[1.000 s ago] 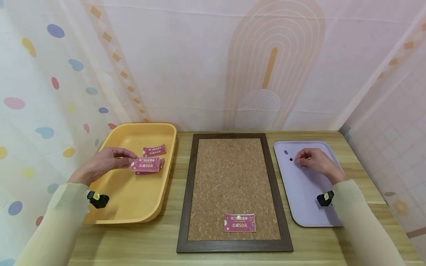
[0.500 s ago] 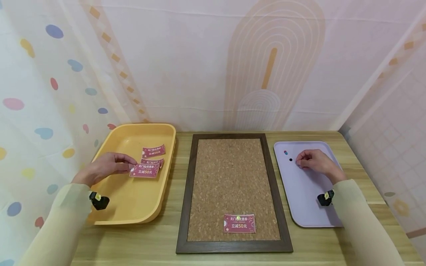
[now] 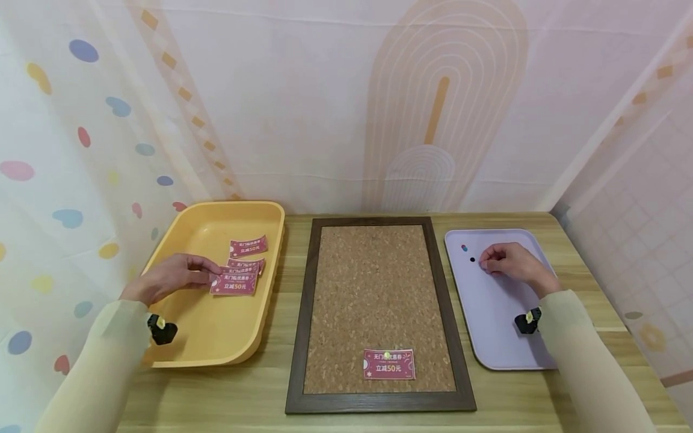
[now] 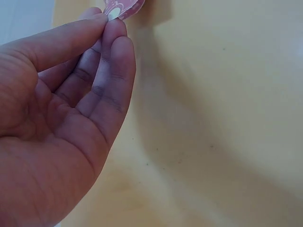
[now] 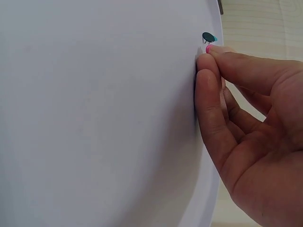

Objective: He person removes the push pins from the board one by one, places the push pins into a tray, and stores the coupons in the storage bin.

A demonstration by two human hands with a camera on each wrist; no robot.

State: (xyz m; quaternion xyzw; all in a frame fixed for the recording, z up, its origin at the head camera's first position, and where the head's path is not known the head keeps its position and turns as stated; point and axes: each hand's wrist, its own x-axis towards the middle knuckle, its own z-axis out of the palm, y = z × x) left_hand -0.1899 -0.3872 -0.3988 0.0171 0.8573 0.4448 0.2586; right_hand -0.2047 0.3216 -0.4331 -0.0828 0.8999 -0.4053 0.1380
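Observation:
My left hand (image 3: pixel 175 278) is over the yellow tray (image 3: pixel 227 328), pinching the left edge of a pink printed coupon (image 3: pixel 234 285). Overlapping coupons show just behind it, and another coupon (image 3: pixel 249 246) lies farther back. In the left wrist view, only a corner of the pinched coupon (image 4: pixel 124 6) shows between thumb and fingers. Over the lilac tray (image 3: pixel 509 337), my right hand (image 3: pixel 509 264) has thumb and fingertips together on a small pink thumbtack (image 5: pixel 208 48), mostly covered by the fingers. Beside them lies a black thumbtack (image 5: pixel 208 37), with red and blue tacks (image 3: pixel 464 248) beyond.
A cork board (image 3: pixel 379 300) in a dark wooden frame (image 3: pixel 379 403) lies between the trays. Near its front edge a coupon (image 3: pixel 388 368) is fixed by a yellow-green tack (image 3: pixel 387 355). Behind the wooden table (image 3: pixel 249 391) hangs a patterned curtain (image 3: pixel 314 108).
My left hand has drawn the pinched coupon slightly toward me, so more of the overlapping coupons behind it shows. The right hand stays nearly in place beside the black tack.

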